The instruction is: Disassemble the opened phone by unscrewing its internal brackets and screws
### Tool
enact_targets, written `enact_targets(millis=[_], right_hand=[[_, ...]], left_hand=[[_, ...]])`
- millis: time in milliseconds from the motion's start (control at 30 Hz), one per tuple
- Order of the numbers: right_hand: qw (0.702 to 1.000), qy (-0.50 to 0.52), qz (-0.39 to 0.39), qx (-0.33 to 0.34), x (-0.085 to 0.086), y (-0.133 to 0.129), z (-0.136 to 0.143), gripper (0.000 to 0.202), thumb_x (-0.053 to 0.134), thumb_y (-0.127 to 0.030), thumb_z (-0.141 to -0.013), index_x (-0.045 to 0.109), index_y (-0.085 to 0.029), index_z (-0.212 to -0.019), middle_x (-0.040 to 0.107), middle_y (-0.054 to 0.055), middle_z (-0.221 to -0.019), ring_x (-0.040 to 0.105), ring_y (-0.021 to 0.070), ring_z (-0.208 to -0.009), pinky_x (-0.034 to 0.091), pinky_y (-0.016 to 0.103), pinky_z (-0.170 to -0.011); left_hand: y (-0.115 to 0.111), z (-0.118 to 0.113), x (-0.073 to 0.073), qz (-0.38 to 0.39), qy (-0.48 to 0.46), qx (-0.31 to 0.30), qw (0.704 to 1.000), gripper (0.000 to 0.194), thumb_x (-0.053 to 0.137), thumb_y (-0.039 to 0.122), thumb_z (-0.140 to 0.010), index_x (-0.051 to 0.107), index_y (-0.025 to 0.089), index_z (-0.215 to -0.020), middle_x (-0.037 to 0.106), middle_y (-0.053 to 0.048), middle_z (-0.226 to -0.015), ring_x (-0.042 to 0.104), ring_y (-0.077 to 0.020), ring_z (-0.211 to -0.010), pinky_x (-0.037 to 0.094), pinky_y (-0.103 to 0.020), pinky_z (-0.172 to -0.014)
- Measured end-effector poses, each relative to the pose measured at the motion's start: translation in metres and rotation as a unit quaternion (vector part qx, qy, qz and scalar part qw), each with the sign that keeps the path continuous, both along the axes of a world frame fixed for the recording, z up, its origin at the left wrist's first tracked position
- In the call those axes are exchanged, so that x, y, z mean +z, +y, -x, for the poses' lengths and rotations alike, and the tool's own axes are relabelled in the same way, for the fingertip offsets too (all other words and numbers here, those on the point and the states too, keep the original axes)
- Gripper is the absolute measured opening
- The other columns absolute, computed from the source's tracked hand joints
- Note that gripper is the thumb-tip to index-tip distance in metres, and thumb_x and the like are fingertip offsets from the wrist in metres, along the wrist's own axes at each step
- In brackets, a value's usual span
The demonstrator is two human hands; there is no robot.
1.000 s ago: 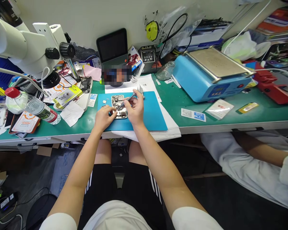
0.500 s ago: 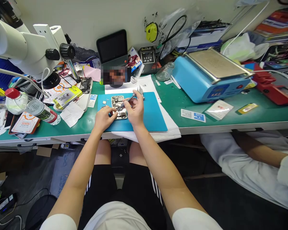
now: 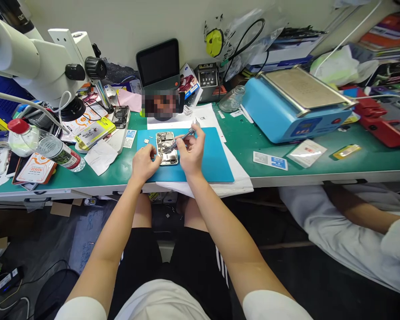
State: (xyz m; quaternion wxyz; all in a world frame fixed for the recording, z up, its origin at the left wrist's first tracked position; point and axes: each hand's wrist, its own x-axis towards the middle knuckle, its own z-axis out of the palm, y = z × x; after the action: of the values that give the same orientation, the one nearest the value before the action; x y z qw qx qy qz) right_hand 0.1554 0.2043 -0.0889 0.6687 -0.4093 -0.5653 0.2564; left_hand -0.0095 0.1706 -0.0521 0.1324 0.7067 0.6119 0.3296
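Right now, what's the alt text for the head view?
A person's right hand holds a slim tool over an opened phone on a blue mat, the left hand at the phone's left edge. A microscope stands at left, a blue machine at right.

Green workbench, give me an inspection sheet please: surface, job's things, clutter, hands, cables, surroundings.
Surface: green workbench, partly covered by blue mat and white paper.
Job's things: opened phone on the mat, insides exposed; small parts to its left.
Clutter: bottle, white tissue and yellow package at left.
Hands: right hand grips a slim tool over the phone; left hand at the phone's left edge, contact unclear.
Cables: black cable looped by the wall; white cable at far left.
Surroundings: microscope at left, blue machine and another person's arm at right.
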Motion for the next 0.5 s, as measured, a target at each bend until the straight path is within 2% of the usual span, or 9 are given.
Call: enact_targets(millis=[200, 333, 500], right_hand=[[1.0, 0.002, 0.001, 0.0, -0.004, 0.004, -0.001, 0.054, 0.058, -0.05, -0.099, 0.039, -0.027, -0.144, 0.068, 0.004, -0.096, 0.069, 0.0181, -0.08, 0.062, 0.034, -0.071], [0.999, -0.036, -0.003, -0.017, -0.002, 0.003, -0.002, 0.052, 0.06, -0.046, -0.099, 0.043, -0.028, -0.144, 0.069, 0.004, -0.096, 0.069, 0.0185, -0.08, 0.062, 0.035, -0.07], [0.998, -0.059, -0.008, -0.037, 0.006, -0.005, -0.001, 0.047, 0.063, -0.041, -0.096, 0.052, -0.029, -0.14, 0.07, 0.003, -0.094, 0.069, 0.0182, -0.08, 0.063, 0.034, -0.07]], left_hand=[[-0.002, 0.001, 0.003, 0.001, -0.016, 0.015, 1.0, 0.01, 0.055, 0.014, -0.081, 0.052, 0.023, -0.084, 0.064, 0.001, -0.078, 0.058, -0.0164, -0.07, 0.041, -0.03, -0.067], [-0.001, 0.002, 0.002, 0.004, -0.016, 0.019, 1.0, 0.013, 0.055, 0.013, -0.081, 0.055, 0.023, -0.089, 0.064, 0.001, -0.078, 0.058, -0.0162, -0.07, 0.042, -0.029, -0.067], [0.002, 0.0, -0.001, 0.012, 0.012, -0.02, 1.0, 0.007, 0.062, 0.021, -0.083, 0.056, 0.024, -0.083, 0.063, 0.0, -0.074, 0.059, -0.0187, -0.072, 0.039, -0.031, -0.065]])
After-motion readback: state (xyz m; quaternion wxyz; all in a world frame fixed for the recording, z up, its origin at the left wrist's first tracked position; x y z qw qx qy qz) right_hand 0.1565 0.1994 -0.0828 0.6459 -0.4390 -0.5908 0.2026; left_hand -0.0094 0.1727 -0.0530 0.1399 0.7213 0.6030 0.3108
